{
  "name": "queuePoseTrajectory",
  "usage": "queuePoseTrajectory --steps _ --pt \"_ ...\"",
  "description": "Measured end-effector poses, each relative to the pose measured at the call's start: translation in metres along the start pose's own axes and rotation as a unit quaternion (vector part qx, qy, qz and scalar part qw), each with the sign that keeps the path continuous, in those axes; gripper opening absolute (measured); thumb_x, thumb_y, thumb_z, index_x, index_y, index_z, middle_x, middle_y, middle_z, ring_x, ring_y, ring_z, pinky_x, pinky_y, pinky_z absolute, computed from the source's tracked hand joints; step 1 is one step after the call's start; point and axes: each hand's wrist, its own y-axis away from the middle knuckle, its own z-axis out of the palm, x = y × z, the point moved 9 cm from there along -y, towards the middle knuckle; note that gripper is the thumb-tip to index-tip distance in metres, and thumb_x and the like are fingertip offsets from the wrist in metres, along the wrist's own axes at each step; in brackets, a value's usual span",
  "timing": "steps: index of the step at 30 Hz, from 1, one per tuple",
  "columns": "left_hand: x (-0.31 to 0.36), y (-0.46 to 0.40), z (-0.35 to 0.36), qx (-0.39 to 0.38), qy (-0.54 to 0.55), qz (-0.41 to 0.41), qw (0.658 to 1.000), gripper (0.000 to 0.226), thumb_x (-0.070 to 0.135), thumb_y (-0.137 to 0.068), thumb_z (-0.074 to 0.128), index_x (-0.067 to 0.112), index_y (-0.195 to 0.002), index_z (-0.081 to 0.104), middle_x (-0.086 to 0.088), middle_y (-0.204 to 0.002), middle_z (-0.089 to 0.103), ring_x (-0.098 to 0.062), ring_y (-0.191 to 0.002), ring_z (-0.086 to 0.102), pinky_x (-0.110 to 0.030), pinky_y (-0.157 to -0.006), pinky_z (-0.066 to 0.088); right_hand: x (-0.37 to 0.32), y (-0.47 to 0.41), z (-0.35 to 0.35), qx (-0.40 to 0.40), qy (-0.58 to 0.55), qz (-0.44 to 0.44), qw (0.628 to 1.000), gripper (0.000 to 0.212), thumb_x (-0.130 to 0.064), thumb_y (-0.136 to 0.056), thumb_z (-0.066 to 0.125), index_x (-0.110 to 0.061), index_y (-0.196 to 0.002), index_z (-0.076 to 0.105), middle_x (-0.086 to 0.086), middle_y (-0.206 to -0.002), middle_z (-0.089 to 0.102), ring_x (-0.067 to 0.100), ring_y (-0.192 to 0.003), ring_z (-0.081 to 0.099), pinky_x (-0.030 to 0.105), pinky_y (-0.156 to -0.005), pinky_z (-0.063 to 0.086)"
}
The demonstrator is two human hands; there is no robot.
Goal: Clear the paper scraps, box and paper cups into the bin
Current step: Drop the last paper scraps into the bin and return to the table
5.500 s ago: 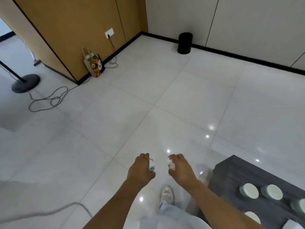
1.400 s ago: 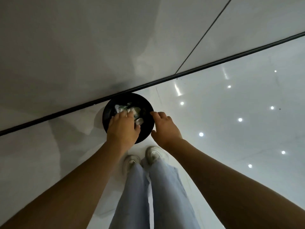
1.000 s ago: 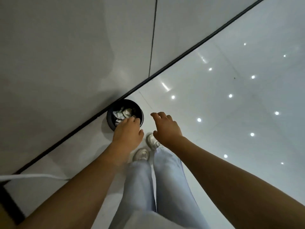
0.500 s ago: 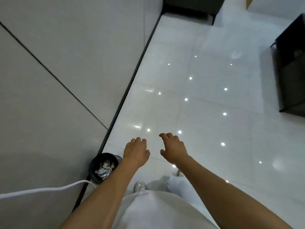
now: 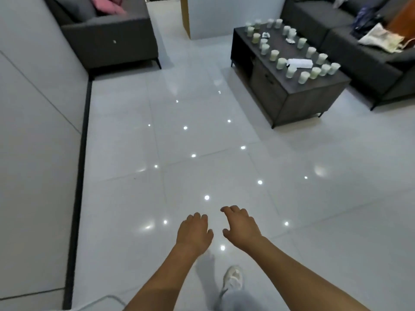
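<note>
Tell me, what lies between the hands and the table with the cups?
Only bare, glossy floor, dotted with light reflections, in the head view. Both the left hand and the right hand are empty; the cups stand on the table.
</note>
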Motion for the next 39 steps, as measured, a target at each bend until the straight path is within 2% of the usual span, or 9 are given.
queuePoseTrajectory --steps 9,14,22,31,37,39 --pt "0.200 -0.128 -0.026 -0.041 -0.082 0.122 0.988 0.045 0.039 -0.097 0.040 0.015 -0.134 0.044 -0.004 -0.126 0.053 -0.022 -0.113 0.051 -0.032 -0.092 0.044 0.209 -0.022 -0.093 0.032 -0.072 0.136 0.988 0.059 -0.025 -0.091 0.054 -0.024 -0.145 0.030 0.002 -0.143 0.040 0.024 -0.123 0.043 0.035 -0.095 0.041" --pt "0.264 -0.189 -0.044 -0.061 -0.099 0.162 0.980 0.046 0.039 -0.097 0.042 0.015 -0.136 0.044 -0.004 -0.130 0.052 -0.021 -0.116 0.051 -0.031 -0.094 0.044 0.277 -0.044 -0.132 0.047 -0.093 0.180 0.978 0.059 -0.026 -0.090 0.055 -0.024 -0.144 0.032 0.004 -0.140 0.042 0.026 -0.122 0.044 0.037 -0.095 0.042" --pt "0.411 -0.365 -0.106 -0.064 -0.137 0.263 0.953 0.043 0.037 -0.096 0.044 0.011 -0.131 0.046 -0.007 -0.125 0.052 -0.023 -0.115 0.049 -0.034 -0.092 0.045 0.423 -0.136 -0.243 0.095 -0.129 0.273 0.949 0.057 -0.023 -0.088 0.055 -0.024 -0.141 0.034 0.001 -0.136 0.044 0.024 -0.120 0.045 0.034 -0.093 0.041" --pt "0.544 -0.513 -0.182 -0.057 -0.144 0.285 0.946 0.041 0.037 -0.096 0.044 0.013 -0.129 0.047 -0.004 -0.124 0.052 -0.022 -0.115 0.049 -0.034 -0.091 0.046 0.559 -0.221 -0.367 0.125 -0.168 0.298 0.931 0.057 -0.025 -0.089 0.055 -0.024 -0.142 0.033 0.003 -0.135 0.043 0.025 -0.121 0.044 0.036 -0.092 0.043" --pt "0.661 -0.618 -0.198 -0.054 -0.139 0.276 0.949 0.047 0.037 -0.096 0.044 0.013 -0.137 0.041 -0.006 -0.126 0.052 -0.023 -0.115 0.049 -0.034 -0.092 0.047 0.689 -0.278 -0.436 0.127 -0.175 0.292 0.932 0.059 -0.025 -0.088 0.056 -0.025 -0.143 0.032 0.002 -0.135 0.043 0.025 -0.120 0.044 0.036 -0.090 0.043" --pt "0.705 -0.650 -0.205 -0.051 -0.134 0.270 0.952 0.045 0.037 -0.096 0.045 0.013 -0.134 0.044 -0.006 -0.126 0.052 -0.023 -0.115 0.049 -0.035 -0.093 0.047 0.735 -0.293 -0.463 0.129 -0.174 0.289 0.932 0.059 -0.026 -0.089 0.056 -0.025 -0.143 0.032 0.002 -0.135 0.044 0.025 -0.120 0.044 0.035 -0.090 0.043"
